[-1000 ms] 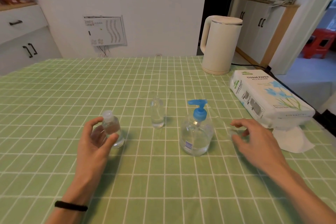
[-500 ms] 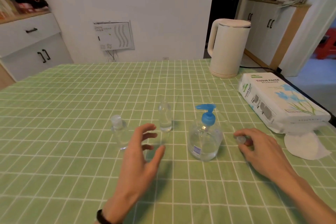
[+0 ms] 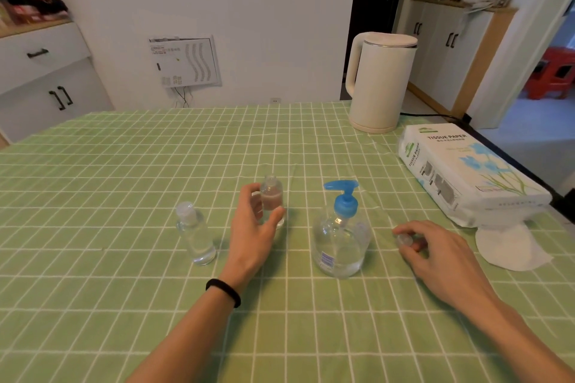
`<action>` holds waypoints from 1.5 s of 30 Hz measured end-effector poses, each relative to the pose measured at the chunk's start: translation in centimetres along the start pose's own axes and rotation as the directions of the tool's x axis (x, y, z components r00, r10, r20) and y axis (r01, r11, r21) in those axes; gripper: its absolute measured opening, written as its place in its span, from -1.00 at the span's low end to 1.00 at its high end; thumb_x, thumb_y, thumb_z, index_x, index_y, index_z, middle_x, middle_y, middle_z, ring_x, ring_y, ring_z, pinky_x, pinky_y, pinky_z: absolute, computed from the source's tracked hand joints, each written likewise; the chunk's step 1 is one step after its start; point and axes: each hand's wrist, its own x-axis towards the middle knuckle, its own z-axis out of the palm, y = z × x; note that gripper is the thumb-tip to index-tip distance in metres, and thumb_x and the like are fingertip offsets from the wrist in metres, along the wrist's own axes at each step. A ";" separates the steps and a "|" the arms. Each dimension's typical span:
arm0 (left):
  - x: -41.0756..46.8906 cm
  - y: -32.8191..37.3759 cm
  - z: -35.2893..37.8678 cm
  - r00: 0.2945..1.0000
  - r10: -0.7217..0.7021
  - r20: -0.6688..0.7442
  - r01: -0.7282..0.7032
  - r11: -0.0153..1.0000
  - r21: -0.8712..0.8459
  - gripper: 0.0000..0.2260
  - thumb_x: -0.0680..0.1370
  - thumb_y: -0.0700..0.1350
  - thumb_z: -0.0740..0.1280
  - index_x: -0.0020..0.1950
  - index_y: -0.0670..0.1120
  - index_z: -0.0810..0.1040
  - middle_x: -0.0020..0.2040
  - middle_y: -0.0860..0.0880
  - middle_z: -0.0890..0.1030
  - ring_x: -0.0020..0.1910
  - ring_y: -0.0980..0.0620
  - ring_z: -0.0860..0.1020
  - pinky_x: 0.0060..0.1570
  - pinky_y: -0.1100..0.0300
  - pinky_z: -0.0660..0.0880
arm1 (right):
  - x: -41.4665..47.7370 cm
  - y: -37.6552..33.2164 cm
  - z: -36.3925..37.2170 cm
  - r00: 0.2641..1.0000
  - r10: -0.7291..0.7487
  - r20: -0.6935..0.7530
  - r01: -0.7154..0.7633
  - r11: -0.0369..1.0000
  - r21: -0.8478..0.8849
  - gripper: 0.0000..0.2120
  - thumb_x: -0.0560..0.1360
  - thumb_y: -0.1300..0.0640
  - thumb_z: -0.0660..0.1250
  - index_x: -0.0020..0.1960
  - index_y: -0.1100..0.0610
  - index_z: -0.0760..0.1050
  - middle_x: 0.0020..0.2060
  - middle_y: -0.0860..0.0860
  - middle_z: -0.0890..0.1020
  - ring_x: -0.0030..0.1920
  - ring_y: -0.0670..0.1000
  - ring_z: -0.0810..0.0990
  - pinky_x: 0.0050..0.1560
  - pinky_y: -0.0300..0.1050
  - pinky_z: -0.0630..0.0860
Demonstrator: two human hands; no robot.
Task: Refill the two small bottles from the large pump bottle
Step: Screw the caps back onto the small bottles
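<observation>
My left hand point(image 3: 253, 227), gone from the capped small clear bottle point(image 3: 195, 235), now grips the uncapped small clear bottle point(image 3: 272, 196) standing left of the blue-topped large pump bottle point(image 3: 340, 236), ready for filling; my right hand point(image 3: 435, 255) pinches a small clear cap point(image 3: 403, 239).

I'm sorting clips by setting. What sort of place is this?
Most likely a home dining or kitchen area: a green checked tablecloth, an electric kettle, a tissue paper pack and white cupboards.

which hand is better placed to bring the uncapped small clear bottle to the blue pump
Left: the left hand curls round the uncapped small clear bottle; the right hand pinches a clear cap.
</observation>
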 end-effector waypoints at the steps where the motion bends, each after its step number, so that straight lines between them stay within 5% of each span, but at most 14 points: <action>1: 0.1 0.0 -0.1 1.000 0.003 -0.004 -0.003 1.000 -0.009 -0.65 0.61 -0.24 0.44 0.33 -0.06 0.41 0.20 -0.04 0.68 0.20 -0.02 0.66 0.35 -0.17 0.54 | 0.0 0.0 -0.1 1.000 0.001 0.001 -0.001 1.000 0.008 -0.80 0.57 0.15 0.47 0.17 -0.02 0.69 -0.11 -0.23 0.64 -0.13 -0.23 0.59 -0.09 -0.17 0.51; 7: -2.0 -0.1 -1.4 0.997 0.056 0.058 -0.053 0.998 -0.046 -0.61 0.49 -0.17 0.59 0.24 0.04 0.54 0.14 -0.03 0.74 0.17 -0.04 0.71 0.34 -0.15 0.57 | -1.0 -1.2 -1.3 1.000 -0.005 0.023 0.001 0.979 0.202 -0.79 0.58 0.03 0.47 0.19 -0.17 0.63 0.00 -0.34 0.64 -0.08 -0.32 0.64 -0.24 -0.41 0.52; 12: -6.0 0.6 -2.5 0.986 0.105 0.129 -0.096 0.993 -0.069 -0.56 0.35 0.11 0.61 0.20 0.17 0.62 0.13 0.12 0.75 0.15 0.08 0.72 0.25 0.08 0.57 | -3.1 -2.6 -2.8 0.997 -0.026 0.070 -0.003 0.922 0.388 -0.80 0.51 0.01 0.53 0.10 -0.19 0.67 0.01 -0.31 0.72 -0.05 -0.27 0.71 0.00 -0.20 0.64; 16: -8.7 0.8 -2.5 0.982 0.095 0.160 -0.088 0.995 -0.052 -0.56 0.36 0.01 0.65 0.20 0.18 0.65 0.13 0.14 0.75 0.13 0.12 0.71 0.20 0.15 0.54 | -5.1 -4.4 -3.3 0.991 -0.074 0.109 0.006 0.854 0.520 -0.87 0.48 -0.04 0.54 0.03 -0.15 0.71 -0.03 -0.28 0.75 -0.06 -0.20 0.74 -0.07 -0.24 0.67; 21: -10.8 1.2 -2.0 0.971 0.087 0.221 -0.090 0.996 0.003 -0.60 0.37 -0.04 0.63 0.18 0.16 0.69 0.14 0.15 0.74 0.13 0.10 0.70 0.19 0.18 0.59 | -6.6 -6.5 -2.9 0.973 -0.154 0.173 0.020 0.799 0.600 -0.83 0.49 0.14 0.56 0.02 -0.10 0.73 -0.04 -0.19 0.77 -0.03 -0.15 0.75 0.02 -0.31 0.64; 28: -11.5 1.5 -1.6 0.959 0.102 0.266 -0.121 0.991 0.057 -0.55 0.39 -0.16 0.66 0.18 0.20 0.70 0.12 0.17 0.74 0.12 0.09 0.69 0.15 0.29 0.54 | -7.0 -8.4 -3.3 0.964 -0.226 0.143 0.114 0.830 0.545 -0.82 0.48 0.12 0.55 0.01 -0.15 0.73 -0.06 -0.25 0.76 -0.02 -0.18 0.74 -0.05 -0.33 0.63; 38: -11.7 1.8 -1.5 0.952 0.089 0.293 -0.115 0.991 0.072 -0.58 0.39 -0.14 0.65 0.18 0.17 0.70 0.11 0.20 0.74 0.11 0.11 0.68 0.16 0.19 0.55 | -7.0 -9.3 -4.1 0.908 -0.371 0.192 0.297 0.897 0.327 -0.78 0.52 0.08 0.54 0.13 -0.16 0.73 0.01 -0.38 0.70 0.06 -0.19 0.69 -0.05 -0.29 0.63; 45: -11.7 2.0 -1.8 0.949 0.076 0.307 -0.102 0.992 0.072 -0.58 0.39 -0.15 0.65 0.19 0.15 0.70 0.11 0.22 0.73 0.12 0.15 0.67 0.19 0.18 0.54 | -6.6 -9.6 -4.2 0.905 -0.349 0.244 0.299 0.929 0.220 -0.65 0.44 -0.35 0.38 0.10 -0.20 0.70 -0.14 -0.36 0.69 -0.07 -0.27 0.67 -0.08 -0.29 0.60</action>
